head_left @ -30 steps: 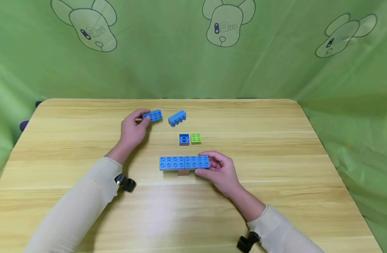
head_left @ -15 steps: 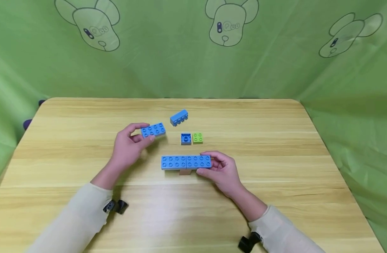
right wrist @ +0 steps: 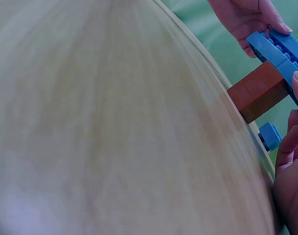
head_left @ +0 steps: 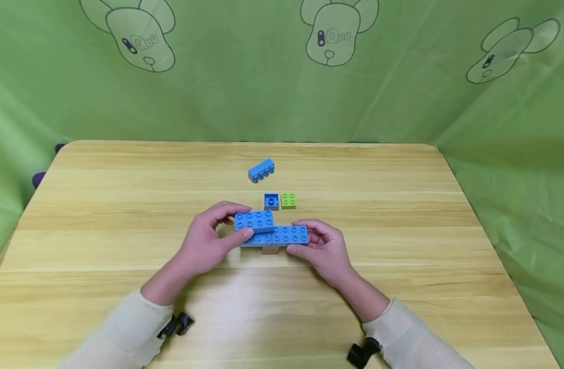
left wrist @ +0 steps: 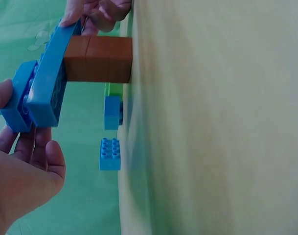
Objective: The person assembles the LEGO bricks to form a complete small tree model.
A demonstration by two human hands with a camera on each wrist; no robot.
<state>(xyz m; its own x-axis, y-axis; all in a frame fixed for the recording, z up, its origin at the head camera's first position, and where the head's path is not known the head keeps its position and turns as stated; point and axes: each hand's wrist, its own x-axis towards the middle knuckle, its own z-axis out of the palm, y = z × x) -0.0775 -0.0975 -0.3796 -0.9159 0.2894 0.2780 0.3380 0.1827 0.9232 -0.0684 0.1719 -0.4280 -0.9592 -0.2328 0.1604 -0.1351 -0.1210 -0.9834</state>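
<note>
My left hand (head_left: 208,245) pinches a blue eight-stud toy brick (head_left: 254,219) between thumb and fingers. It hovers over the left half of a row of two blue bricks (head_left: 289,235), slightly behind it. Studs show between held brick and row in the left wrist view; whether they touch anywhere I cannot tell. The row lies across the top of a brown brick stack (left wrist: 97,59), which stands on the table and carries it at the middle. With thumb and fingers, my right hand (head_left: 325,251) grips the row's right end.
Behind the row, a small blue brick (head_left: 271,201) lies with its hollow side up beside a lime-green four-stud brick (head_left: 288,200). Farther back, another blue brick (head_left: 261,170) rests on its side. A green curtain (head_left: 245,92) hangs behind the wooden table (head_left: 378,195).
My left hand has lifted the blue brick from the back left of the table and brought it right and nearer, over the row. My right hand keeps its grip in place.
</note>
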